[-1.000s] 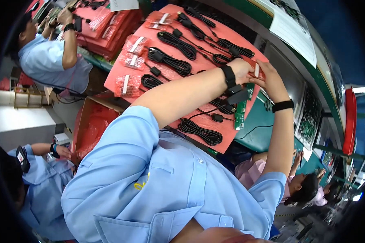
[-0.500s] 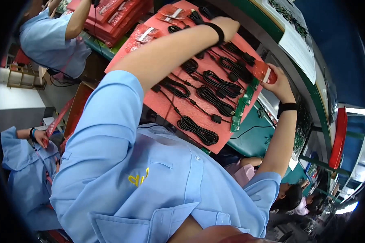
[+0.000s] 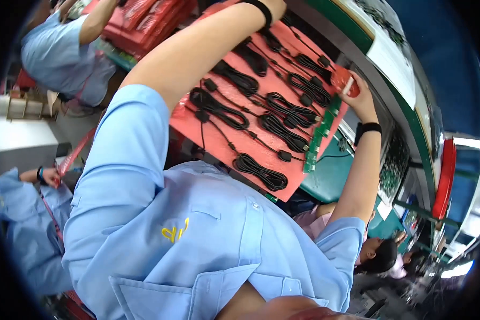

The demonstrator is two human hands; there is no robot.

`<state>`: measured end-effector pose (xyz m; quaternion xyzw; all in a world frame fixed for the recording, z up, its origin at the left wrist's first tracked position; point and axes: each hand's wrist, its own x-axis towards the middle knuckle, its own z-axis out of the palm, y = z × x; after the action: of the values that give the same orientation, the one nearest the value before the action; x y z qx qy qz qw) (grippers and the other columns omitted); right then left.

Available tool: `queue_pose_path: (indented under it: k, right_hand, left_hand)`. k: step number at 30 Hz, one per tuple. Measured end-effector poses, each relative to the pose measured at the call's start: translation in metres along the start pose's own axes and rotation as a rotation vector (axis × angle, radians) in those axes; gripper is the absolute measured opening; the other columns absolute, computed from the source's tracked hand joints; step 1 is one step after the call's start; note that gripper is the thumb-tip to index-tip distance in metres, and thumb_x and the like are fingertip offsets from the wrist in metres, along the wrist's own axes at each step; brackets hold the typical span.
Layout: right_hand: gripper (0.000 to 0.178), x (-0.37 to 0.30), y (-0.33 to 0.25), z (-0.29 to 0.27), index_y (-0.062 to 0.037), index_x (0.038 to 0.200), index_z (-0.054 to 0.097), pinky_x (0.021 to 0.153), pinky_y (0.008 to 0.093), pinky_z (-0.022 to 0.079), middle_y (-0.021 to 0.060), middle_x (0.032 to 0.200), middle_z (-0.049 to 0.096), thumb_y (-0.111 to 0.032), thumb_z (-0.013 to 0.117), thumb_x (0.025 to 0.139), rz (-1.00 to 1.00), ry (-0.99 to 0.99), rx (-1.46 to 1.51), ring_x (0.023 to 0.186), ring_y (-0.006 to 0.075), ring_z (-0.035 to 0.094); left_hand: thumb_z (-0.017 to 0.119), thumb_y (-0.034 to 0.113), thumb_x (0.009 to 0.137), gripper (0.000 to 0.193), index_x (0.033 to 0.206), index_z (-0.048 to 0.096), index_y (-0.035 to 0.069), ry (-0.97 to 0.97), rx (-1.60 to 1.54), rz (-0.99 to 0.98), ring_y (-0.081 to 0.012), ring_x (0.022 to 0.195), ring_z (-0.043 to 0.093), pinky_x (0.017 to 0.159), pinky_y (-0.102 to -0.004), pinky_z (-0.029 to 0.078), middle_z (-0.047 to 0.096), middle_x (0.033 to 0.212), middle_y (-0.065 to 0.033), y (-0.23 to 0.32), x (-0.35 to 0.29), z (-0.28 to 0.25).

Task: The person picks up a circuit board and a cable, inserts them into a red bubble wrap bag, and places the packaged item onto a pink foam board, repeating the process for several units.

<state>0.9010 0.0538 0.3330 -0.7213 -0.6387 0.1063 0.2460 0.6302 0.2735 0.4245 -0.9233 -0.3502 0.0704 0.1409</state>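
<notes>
My right hand [image 3: 361, 100] grips a red plastic packet [image 3: 342, 81] with a white strip, at the right corner of a pink foam sheet [image 3: 210, 140]. My left hand [image 3: 274, 7] is at the top edge of the picture, over the far part of the sheet. Its fingers are cut off from view, so what it touches is hidden. Several coiled black cables lie in rows across the sheet, among them a near bundle [image 3: 260, 172] and a middle one [image 3: 284, 132]. Green circuit boards [image 3: 320, 136] line the sheet's right edge, close below my right hand.
A green work surface [image 3: 325, 176] shows beyond the boards. Stacked red packs [image 3: 144, 24] are at the upper left, near a co-worker in blue [image 3: 61, 58]. Another co-worker [image 3: 29, 213] is at the left. A shelf edge with paper sheets [image 3: 392, 74] curves along the right.
My left hand has moved up and left to the picture's edge, and that forearm now covers the far-left red packets. My right hand, still on its packet, has shifted slightly left and up.
</notes>
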Motion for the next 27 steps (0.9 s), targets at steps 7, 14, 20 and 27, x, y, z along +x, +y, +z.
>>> queue_pose_path:
  k: [7, 14, 20, 27]
  right_hand:
    - [0.079, -0.061, 0.011, -0.02, -0.0091, 0.143, 0.029, 0.099, 0.0315, 0.037, 0.0123, 0.137, 0.042, -0.001, 0.064, 0.073, 0.033, -0.269, 0.263, 0.122, 0.0219, 0.044]
    - [0.064, -0.102, -0.029, -0.033, -0.0093, 0.144, 0.028, 0.103, 0.0353, 0.034, 0.0164, 0.143, 0.035, -0.005, 0.052, 0.085, 0.124, -0.059, 0.299, 0.126, 0.0274, 0.043]
    - [0.051, -0.121, -0.084, -0.019, -0.0041, 0.138, 0.037, 0.1, 0.0361, 0.039, 0.015, 0.139, 0.041, -0.01, 0.049, 0.09, 0.23, 0.148, 0.251, 0.12, 0.0271, 0.049]
    - [0.042, -0.11, -0.143, 0.0, -0.0017, 0.132, 0.045, 0.096, 0.0321, 0.041, 0.0124, 0.132, 0.049, -0.011, 0.049, 0.092, 0.353, 0.249, 0.187, 0.114, 0.0221, 0.053]
  left_hand:
    - [0.056, 0.024, 0.074, 0.043, 0.117, 0.059, 0.021, 0.332, -0.624, -0.052, -0.0329, 0.13, 0.033, 0.104, -0.0655, 0.01, 0.053, 0.123, -0.0112, 0.024, -0.024, 0.066]
    - [0.063, 0.007, 0.076, 0.035, 0.111, 0.057, 0.012, 1.281, -0.96, -0.183, -0.028, 0.107, 0.053, 0.097, -0.0494, 0.04, 0.056, 0.113, -0.012, -0.008, -0.303, 0.055]
    - [0.07, 0.013, 0.065, 0.035, 0.093, 0.053, -0.001, 0.784, -0.991, -1.71, -0.0327, 0.091, 0.053, 0.084, -0.0394, 0.044, 0.054, 0.098, -0.0184, -0.053, -0.464, 0.344]
    - [0.08, 0.033, 0.064, 0.073, 0.12, 0.053, -0.005, -0.082, -1.424, -2.459, -0.0337, 0.109, 0.058, 0.092, -0.04, 0.047, 0.057, 0.12, -0.0214, -0.09, -0.575, 0.492]
